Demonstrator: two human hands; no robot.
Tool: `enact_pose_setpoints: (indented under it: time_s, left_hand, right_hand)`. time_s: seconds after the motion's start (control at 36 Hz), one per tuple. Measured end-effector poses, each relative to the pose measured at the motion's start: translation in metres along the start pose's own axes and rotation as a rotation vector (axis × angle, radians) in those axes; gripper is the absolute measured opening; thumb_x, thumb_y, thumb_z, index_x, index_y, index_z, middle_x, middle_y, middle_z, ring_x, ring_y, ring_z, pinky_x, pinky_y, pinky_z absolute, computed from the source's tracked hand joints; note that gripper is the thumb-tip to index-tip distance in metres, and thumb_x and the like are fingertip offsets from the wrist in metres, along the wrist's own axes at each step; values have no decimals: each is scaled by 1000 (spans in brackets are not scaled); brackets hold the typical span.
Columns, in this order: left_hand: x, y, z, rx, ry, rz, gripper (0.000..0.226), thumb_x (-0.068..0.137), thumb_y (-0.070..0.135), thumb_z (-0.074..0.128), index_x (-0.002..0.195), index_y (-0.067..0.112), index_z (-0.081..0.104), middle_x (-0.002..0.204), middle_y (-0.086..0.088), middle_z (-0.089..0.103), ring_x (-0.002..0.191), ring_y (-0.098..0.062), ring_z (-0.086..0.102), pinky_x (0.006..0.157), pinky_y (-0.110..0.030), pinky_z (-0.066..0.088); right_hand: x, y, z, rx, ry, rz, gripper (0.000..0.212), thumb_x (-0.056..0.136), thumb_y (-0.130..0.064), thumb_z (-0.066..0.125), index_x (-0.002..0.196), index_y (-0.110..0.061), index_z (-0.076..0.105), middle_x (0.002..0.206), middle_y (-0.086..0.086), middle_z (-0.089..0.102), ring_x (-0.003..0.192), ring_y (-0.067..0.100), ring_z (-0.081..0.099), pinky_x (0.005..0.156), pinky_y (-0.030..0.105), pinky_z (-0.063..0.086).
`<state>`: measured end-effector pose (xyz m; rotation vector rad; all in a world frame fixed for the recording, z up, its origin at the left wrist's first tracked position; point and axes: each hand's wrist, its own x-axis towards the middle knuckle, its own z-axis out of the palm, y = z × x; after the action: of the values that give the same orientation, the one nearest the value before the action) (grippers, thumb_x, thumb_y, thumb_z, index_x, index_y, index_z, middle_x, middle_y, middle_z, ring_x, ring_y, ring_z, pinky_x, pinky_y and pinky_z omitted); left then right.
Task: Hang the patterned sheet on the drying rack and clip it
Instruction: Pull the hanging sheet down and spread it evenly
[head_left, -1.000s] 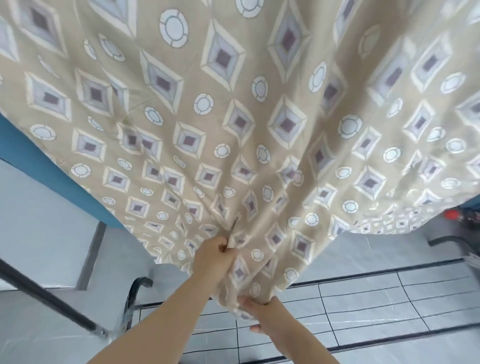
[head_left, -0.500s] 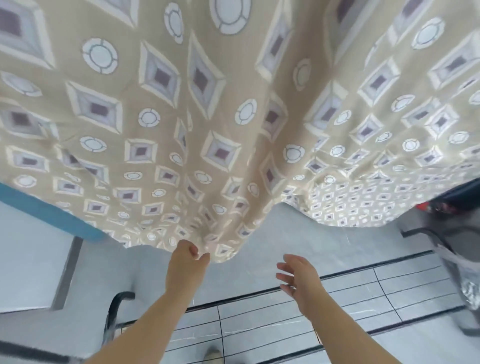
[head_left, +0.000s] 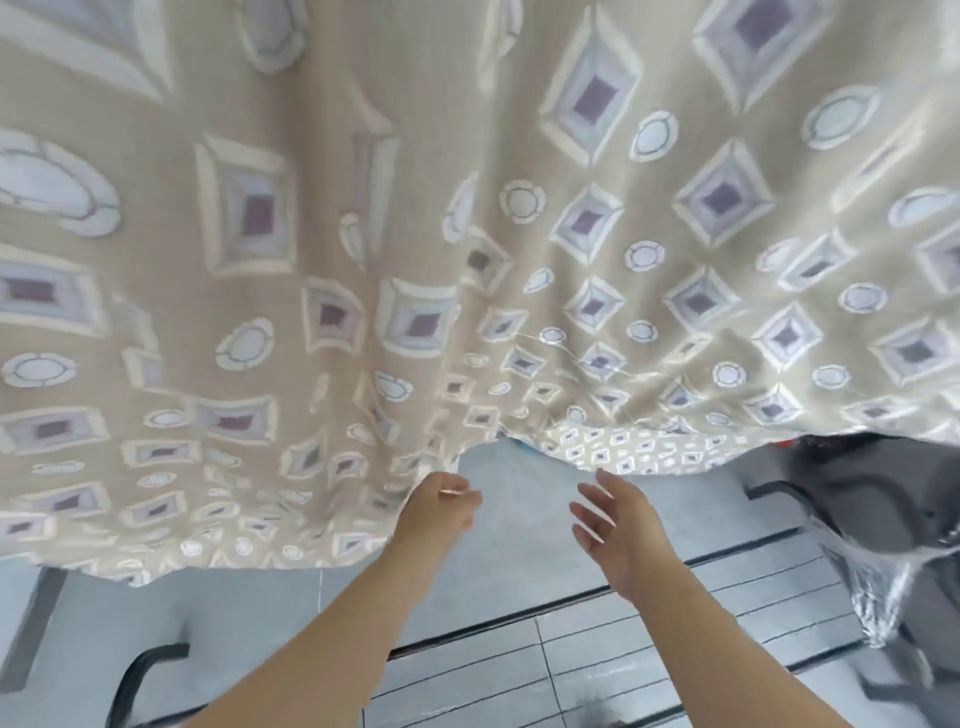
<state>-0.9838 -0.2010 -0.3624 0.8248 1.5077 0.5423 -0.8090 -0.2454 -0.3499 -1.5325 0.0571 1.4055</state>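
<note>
The patterned sheet (head_left: 467, 234) filled the upper two thirds of the frame, draped from above and hanging toward the camera, with its lower hem running across the frame from the lower left, rising to a notch at centre, then continuing to the right edge. Its long axis appeared to lie left to right across the frame, along the unseen top support; the short axis dropped down to the hem. The drying rack's rail was not visible, and no clip could be seen. At lower left, a dark curved bar (head_left: 137, 675) stood over the tiled floor (head_left: 467, 670); whether it belonged to the rack could not be told. The left hand (head_left: 439, 512) was at the hem just left of centre, fingers loosely curled, touching or nearly touching the cloth edge; a firm grip could not be confirmed. The right hand (head_left: 615, 530) was open, fingers spread, just below the hem and clear of it. A blurred grey object (head_left: 883, 519) sat at right. The step in hand was judged to be levelling the hang. To do it well, both hands should take the hem apart from each other, draw it downward evenly to remove the central folds, and keep the hem off the floor before clipping at the top.
</note>
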Motion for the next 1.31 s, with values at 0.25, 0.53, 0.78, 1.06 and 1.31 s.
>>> enact_pose_setpoints:
  time_s: [0.25,0.53,0.78,1.06,1.31]
  left_hand:
    - [-15,18,84,-716,134,-346,58,77,43,69,126,24,46,137,-3,39,124,-21,46,95,-37,43]
    - [-26,13,113,-817,152,-288,65,81,42,65,136,20,37,139,-5,39,129,-22,42,102,-38,37]
    - [-16,-8,124,-840,167,-288,63,75,50,68,130,29,47,144,0,35,129,-24,39,103,-37,34]
    - [28,-50,134,-952,134,-101,10,81,34,68,76,27,63,86,13,62,68,-7,51,67,-21,37]
    - [62,-100,125,-595,179,199,23,86,39,61,105,27,68,110,6,69,103,-13,63,99,-32,43]
  right_hand:
    - [18,-78,-67,195,-107,-87,59,75,-17,69,126,-32,44,120,-7,42,117,20,46,94,32,36]
    - [19,-97,-95,211,-165,-87,7,90,-21,56,87,-27,59,91,-5,59,88,12,55,82,23,41]
    - [24,-79,-110,60,-247,-183,13,92,-20,51,85,-25,61,66,-16,69,69,1,65,73,21,41]
    - [55,-69,-119,-274,-361,-369,49,68,-53,63,109,-26,60,122,-7,60,120,14,52,113,38,29]
    - [90,-45,-123,-346,-373,-665,22,94,-33,47,112,-39,37,85,-33,43,88,-14,43,89,14,25]
